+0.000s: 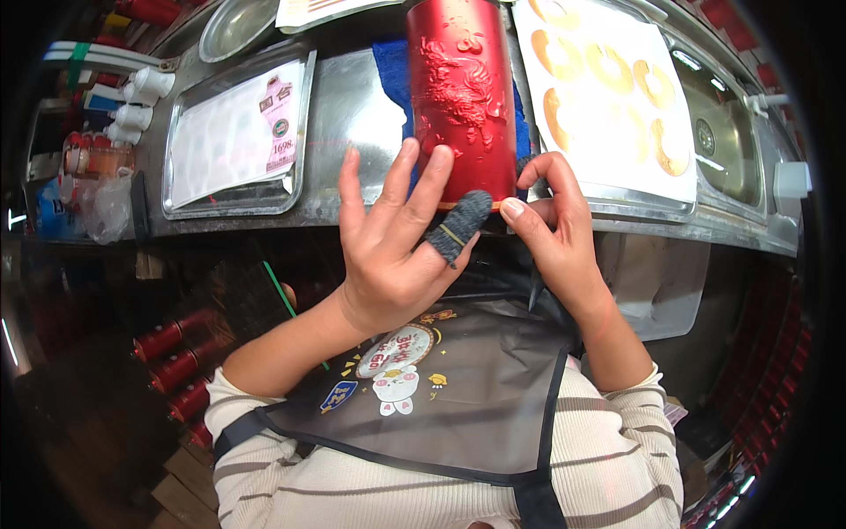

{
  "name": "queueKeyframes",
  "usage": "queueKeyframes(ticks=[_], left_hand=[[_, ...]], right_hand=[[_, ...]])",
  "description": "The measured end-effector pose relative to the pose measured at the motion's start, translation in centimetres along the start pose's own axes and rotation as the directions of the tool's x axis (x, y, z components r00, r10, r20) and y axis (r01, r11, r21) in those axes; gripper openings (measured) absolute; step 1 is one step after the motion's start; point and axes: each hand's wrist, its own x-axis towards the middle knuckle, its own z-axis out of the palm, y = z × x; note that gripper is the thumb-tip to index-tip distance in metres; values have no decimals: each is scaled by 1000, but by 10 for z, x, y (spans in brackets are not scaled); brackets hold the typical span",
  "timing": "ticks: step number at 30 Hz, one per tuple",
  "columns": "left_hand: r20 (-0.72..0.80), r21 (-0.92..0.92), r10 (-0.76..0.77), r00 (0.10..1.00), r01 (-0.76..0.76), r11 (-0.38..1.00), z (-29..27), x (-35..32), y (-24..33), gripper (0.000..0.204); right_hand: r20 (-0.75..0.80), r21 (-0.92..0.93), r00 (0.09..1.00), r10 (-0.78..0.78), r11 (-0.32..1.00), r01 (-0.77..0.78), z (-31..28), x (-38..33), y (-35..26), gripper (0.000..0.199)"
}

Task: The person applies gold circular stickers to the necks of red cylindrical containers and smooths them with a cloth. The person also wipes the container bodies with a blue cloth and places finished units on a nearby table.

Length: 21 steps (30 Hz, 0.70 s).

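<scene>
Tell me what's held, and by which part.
The right hand is at the near, gold-edged end of the metallic-red embossed cylinder; whether it grips cannot be told. The spread left hand holds nothing.

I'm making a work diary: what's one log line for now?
red cylinder: blue cloth both sides | left hand: fingers spread, one grey-covered | right hand: thumb at cylinder's near edge

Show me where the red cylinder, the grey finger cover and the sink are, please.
Red cylinder [463, 97]: head view, on the raised relief of its side.
Finger cover [463, 217]: head view, on the grey knit near its middle.
Sink [728, 166]: head view, on the bare metal of its basin.
</scene>
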Motion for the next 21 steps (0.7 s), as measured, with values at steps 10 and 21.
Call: queueKeyframes(ticks=[10, 21], left_hand=[[-97, -114, -135, 986, 124, 986, 20, 16, -5, 67], [-18, -348, -382, 924, 352, 869, 22, -48, 3, 45]], right_hand=[[32, 107, 996, 83, 991, -86, -3, -16, -3, 34], [-219, -594, 880, -421, 773, 222, 43, 1, -6, 77]])
